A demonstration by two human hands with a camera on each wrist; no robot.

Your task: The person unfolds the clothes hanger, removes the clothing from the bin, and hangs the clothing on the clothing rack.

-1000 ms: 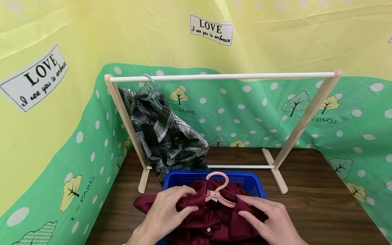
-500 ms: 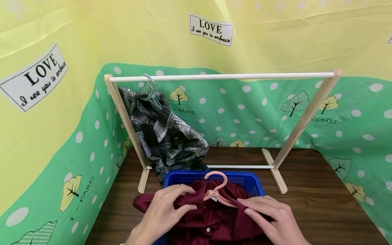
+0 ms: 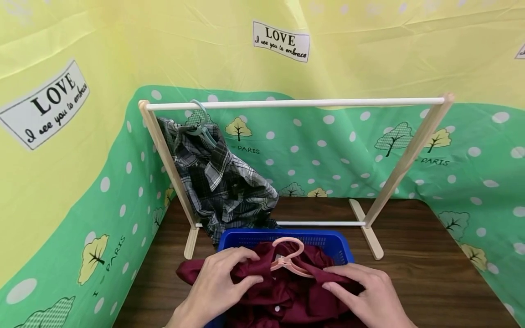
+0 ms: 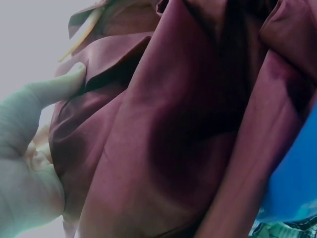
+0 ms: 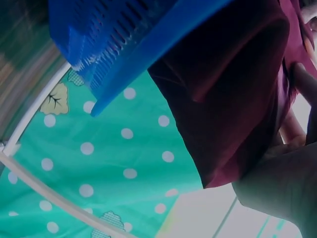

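Note:
A maroon shirt [image 3: 287, 296] with a white button lies bunched over a blue basket [image 3: 341, 246]. A pink hanger [image 3: 289, 264] sits inside its collar, hook upward. My left hand [image 3: 223, 280] pinches the shirt at the left of the collar, the thumb [image 4: 74, 79] showing on the cloth in the left wrist view. On the other side of the hanger, my right hand [image 3: 365, 291] pinches the right of the collar between thumb and fingers. In the right wrist view a sleeve-like fold of the shirt [image 5: 223, 99] hangs beside the basket [image 5: 114, 39].
Behind the basket stands a wooden clothes rack with a white top rail [image 3: 295, 103]. A plaid shirt [image 3: 225, 177] hangs at its left end on a light blue hanger [image 3: 202, 130]. The dark wooden table [image 3: 426, 273] extends right. Printed cloth [image 3: 82, 191] surrounds it.
The pink hanger's hook has tipped and sunk slightly toward me between my hands. My right hand has shifted a little to the right, while both hands keep hold of the collar.

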